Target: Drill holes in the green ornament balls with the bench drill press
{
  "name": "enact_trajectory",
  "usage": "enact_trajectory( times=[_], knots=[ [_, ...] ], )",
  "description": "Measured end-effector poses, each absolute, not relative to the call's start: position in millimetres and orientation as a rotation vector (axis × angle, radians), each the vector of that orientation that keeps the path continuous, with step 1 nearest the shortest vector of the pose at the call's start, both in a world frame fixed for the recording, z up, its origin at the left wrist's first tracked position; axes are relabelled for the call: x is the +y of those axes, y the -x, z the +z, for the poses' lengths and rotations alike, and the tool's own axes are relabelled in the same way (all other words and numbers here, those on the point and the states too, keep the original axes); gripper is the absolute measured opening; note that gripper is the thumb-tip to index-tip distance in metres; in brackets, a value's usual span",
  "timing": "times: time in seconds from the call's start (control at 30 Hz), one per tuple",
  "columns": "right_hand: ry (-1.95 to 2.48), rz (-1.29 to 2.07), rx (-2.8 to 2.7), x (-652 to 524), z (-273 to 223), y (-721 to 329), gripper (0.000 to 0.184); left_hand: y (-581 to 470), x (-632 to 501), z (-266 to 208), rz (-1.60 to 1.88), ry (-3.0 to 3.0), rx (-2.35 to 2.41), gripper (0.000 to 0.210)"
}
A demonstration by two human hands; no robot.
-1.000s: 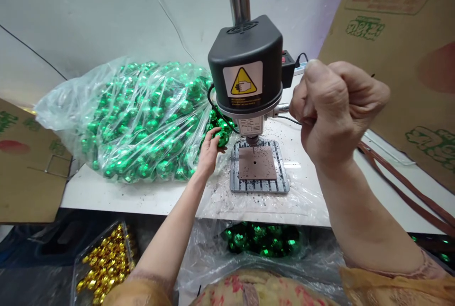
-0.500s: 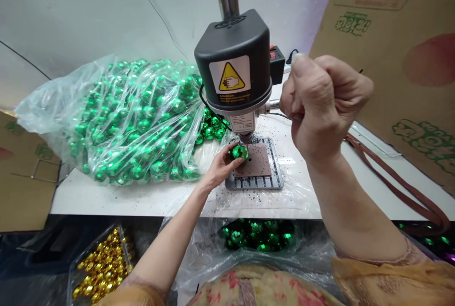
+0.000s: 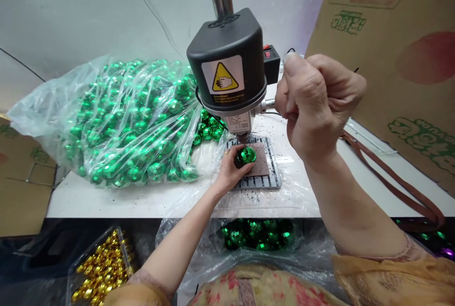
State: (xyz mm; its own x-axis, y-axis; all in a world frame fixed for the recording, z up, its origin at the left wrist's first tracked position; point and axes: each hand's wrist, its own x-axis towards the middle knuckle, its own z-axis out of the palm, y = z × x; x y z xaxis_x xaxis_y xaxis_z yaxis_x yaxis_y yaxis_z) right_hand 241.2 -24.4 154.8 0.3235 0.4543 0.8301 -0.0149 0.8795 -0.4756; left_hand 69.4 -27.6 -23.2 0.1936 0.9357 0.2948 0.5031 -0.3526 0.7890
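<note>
My left hand (image 3: 232,168) pinches a shiny green faceted ball (image 3: 248,155) between thumb and fingers. A small dark spot, perhaps a hole, shows on the ball's top. It is held over a brown board (image 3: 262,167) on the slotted metal base (image 3: 276,181) of a small bench drill press (image 3: 227,67). The chuck (image 3: 243,137) is just above and behind the ball; I cannot make out the bit. Raised at the right, my right hand (image 3: 318,102) is closed in a fist round the drill press handle, whose metal rod (image 3: 269,105) runs into the machine's side.
A clear plastic bag (image 3: 135,126) full of green balls lies left of the press. Cardboard boxes (image 3: 387,69) stand at both sides. A brown strap (image 3: 391,183) lies at right. Below the table edge are more green balls (image 3: 256,234) and a bin of gold balls (image 3: 103,268).
My left hand has moved right with the green ball, over the middle of the board, and the ball's dark spot now shows. My right hand stays on the handle. The view has shifted slightly.
</note>
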Motion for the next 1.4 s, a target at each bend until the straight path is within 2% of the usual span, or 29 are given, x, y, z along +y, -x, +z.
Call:
enact_trajectory(
  times=[0.5,1.4],
  knots=[
    [0.409,0.199,-1.231,-37,124,-238,0.049,-72,-28,-24,1.064,-1.929,1.317,0.053],
    [0.182,-0.016,-1.285,-21,99,-242,0.045,-72,-29,-30,1.087,-1.911,1.286,0.052]
  ],
)
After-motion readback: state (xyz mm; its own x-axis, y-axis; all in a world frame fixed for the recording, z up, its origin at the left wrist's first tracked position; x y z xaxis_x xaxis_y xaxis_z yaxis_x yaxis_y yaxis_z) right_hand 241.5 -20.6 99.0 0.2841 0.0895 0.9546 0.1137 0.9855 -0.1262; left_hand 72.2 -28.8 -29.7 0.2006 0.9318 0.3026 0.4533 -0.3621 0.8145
